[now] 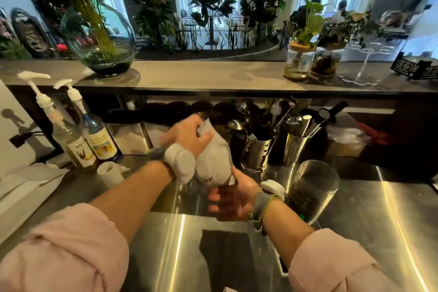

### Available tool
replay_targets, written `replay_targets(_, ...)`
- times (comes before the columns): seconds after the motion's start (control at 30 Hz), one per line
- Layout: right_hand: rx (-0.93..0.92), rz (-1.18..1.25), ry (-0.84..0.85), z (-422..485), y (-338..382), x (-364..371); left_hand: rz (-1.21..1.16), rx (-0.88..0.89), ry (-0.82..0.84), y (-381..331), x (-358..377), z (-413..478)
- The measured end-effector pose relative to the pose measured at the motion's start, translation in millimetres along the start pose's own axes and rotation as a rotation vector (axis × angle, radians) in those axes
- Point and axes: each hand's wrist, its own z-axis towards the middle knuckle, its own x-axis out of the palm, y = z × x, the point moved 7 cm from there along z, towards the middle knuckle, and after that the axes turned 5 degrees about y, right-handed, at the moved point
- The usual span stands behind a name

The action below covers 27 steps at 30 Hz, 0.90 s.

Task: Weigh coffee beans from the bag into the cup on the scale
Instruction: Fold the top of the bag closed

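A pale grey coffee bag [213,161] stands upright over the steel counter, held between both hands. My left hand [189,136] grips its folded top. My right hand [233,197] cups its bottom from below. To the right stands a clear cup [315,182] with dark coffee beans in its base. It rests on a scale [305,219], of which only a small edge with a green light shows. The bag is apart from the cup, to its left. Both wrists carry grey bands with white pods.
Two syrup bottles with pumps [80,140] stand at the left beside a small white cup [110,173]. Steel holders of bar tools [258,149] crowd the back behind the bag. A raised ledge [213,76] carries a glass vase and plant jars.
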Motion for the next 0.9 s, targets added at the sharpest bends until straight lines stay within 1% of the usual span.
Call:
replay_targets(0.07, 0.040, -0.089, -0.065, 10, -10, -6, 0.059, -0.092, 0.172, 39, 38, -10)
replay_targets(0.13, 0.016, -0.116, -0.135, 18, -10, -10, -0.004, -0.147, 0.325, 72, 70, -24)
replay_targets(0.2, -0.077, -0.065, -0.182, 20, -2, -9, -0.134, -0.140, 0.353, 84, 83, -33)
replay_targets(0.23, -0.150, -0.089, -0.250, 21, 6, -12, -0.172, -0.117, 0.361, 87, 84, -31)
replay_targets(0.27, -0.241, -0.175, -0.351, 22, 15, -16, -0.191, -0.099, 0.373, 89, 84, -28)
replay_targets(0.33, -0.427, -0.440, -0.544, 14, 35, -21, -0.197, -0.058, 0.388, 89, 84, -21)
replay_targets(0.4, -0.554, -0.742, -0.626, 10, 50, -14, -0.167, -0.005, 0.377, 94, 80, -16)
replay_targets(0.47, -0.623, -0.935, -0.605, 9, 58, -1, -0.094, 0.072, 0.333, 94, 72, -12)
replay_targets(0.53, -0.613, -1.016, -0.528, 16, 61, 10, -0.083, 0.170, 0.325, 91, 66, -12)
replay_targets(0.6, -0.589, -1.088, -0.531, 20, 68, 14, -0.090, 0.238, 0.333, 88, 64, -13)
replay_targets(0.67, -0.555, -1.174, -0.617, 16, 75, 7, -0.092, 0.215, 0.329, 92, 63, -13)
replay_targets(0.73, -0.534, -1.132, -0.670, 10, 79, -5, -0.099, 0.145, 0.284, 103, 58, -10)
replay_targets(0.83, -0.536, -1.016, -0.678, 3, 80, -15, -0.125, 0.087, 0.250, 113, 53, -10)
replay_targets(0.9, -0.530, -1.059, -0.687, 1, 83, -14, -0.124, 0.102, 0.269, 107, 55, -11)
